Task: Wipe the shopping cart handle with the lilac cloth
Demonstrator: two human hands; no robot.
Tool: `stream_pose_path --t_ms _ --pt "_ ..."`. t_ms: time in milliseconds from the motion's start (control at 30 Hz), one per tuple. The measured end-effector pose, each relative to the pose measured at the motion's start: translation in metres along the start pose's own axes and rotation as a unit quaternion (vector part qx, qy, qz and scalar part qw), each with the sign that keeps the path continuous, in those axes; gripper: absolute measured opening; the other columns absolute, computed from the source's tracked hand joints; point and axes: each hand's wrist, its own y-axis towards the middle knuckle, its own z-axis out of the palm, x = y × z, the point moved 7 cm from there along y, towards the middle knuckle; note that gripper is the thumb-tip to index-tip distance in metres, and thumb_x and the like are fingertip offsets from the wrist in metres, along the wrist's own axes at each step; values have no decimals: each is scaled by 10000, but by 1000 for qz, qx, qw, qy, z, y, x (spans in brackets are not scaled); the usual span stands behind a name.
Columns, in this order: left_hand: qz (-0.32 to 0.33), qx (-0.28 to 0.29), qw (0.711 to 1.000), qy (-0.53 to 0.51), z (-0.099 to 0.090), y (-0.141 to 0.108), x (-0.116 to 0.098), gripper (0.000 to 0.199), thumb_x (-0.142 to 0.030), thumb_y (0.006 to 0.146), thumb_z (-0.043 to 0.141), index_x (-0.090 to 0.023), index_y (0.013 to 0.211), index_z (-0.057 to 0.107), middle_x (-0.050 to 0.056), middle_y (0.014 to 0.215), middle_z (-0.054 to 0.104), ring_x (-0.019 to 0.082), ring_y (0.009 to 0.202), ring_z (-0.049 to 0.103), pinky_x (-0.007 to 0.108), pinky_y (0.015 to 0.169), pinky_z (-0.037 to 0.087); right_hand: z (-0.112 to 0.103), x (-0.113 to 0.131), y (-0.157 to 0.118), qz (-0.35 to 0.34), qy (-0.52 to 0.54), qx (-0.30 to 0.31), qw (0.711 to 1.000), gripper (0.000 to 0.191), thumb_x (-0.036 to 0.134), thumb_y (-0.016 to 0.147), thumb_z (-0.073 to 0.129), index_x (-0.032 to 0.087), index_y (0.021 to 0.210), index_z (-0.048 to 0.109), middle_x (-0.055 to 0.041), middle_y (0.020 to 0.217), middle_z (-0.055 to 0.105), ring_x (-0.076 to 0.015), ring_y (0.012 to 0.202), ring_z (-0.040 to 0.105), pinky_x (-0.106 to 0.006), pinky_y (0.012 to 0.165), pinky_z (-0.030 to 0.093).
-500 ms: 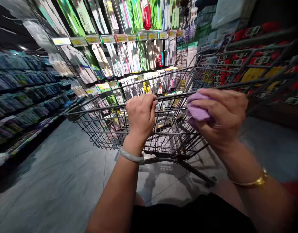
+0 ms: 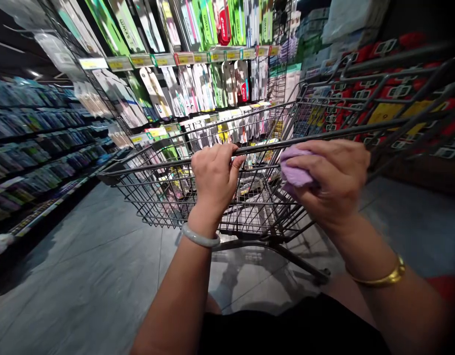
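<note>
In front of me stands a grey wire shopping cart (image 2: 168,197), seen from its side. My left hand (image 2: 214,172), with a pale bangle (image 2: 201,237) at the wrist, is wrapped round the top rail of the basket. A purple cloth (image 2: 297,167) is bunched in the closed fingers of my right hand (image 2: 333,177). The cloth lies against the same dark rail (image 2: 262,147), to the right of my left hand. A gold bracelet (image 2: 392,276) circles my right wrist. Part of the cloth is hidden inside the fingers.
Behind the cart rises a display rack (image 2: 198,59) with rows of hanging packets and price labels. Shelves of packaged goods (image 2: 31,143) line the left side. Red packages (image 2: 394,88) fill a shelf at right. Grey tiled floor (image 2: 97,276) lies below.
My right hand has moved slightly left with the purple cloth along the rail. The left thumb sits a little further out from the rail. The cart has stayed in place.
</note>
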Motion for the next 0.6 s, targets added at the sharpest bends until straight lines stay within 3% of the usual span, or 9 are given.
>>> stream_pose_path --t_ms 100,267,367,600 --pt "1 -2 1000 0 -1 0 0 255 -448 993 503 -232 999 639 38 878 669 235 827 539 383 765 309 1 5 0 -26 -9 11 1000 278 269 744 751 332 1009 693 60 1160 719 -226 1063 590 -457 963 407" --pt "-2 2 1000 4 0 -1 1 259 -446 1000 488 -236 1001 639 41 882 668 235 831 532 384 772 306 -25 -8 11 5 25 -55 998 200 342 789 724 292 981 712 20 1069 737 -235 1070 646 -497 1019 425" --pt "-6 1 1000 3 0 -1 1 248 -445 997 493 -242 999 636 41 883 668 236 833 530 386 777 304 -29 -16 12 35 31 -83 995 175 344 791 731 266 946 707 3 1041 728 -224 1052 658 -499 1028 434" --pt "-2 -6 1000 -1 0 0 1 227 -423 993 510 -233 998 635 41 889 674 233 834 537 383 772 306 -7 -6 5 -6 5 -12 1000 216 307 758 726 324 972 701 40 1106 720 -236 1074 614 -507 950 446"
